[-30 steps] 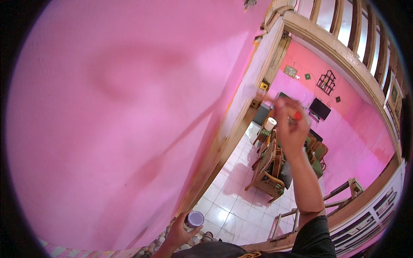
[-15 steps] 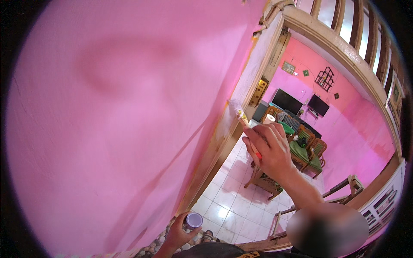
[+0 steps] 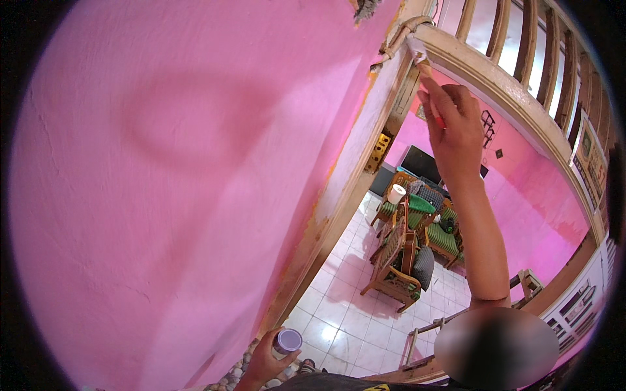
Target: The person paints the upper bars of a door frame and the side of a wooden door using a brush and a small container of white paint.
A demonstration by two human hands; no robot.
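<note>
Paintbrush (image 3: 420, 55) is gripped in the right hand (image 3: 453, 130), its bristles touching the top corner of the wooden door frame (image 3: 339, 195). Left hand (image 3: 264, 358) holds a small paint can (image 3: 287, 341) low. Pink wall (image 3: 163, 195) looks finished; I judge the frame edge remains.
</note>
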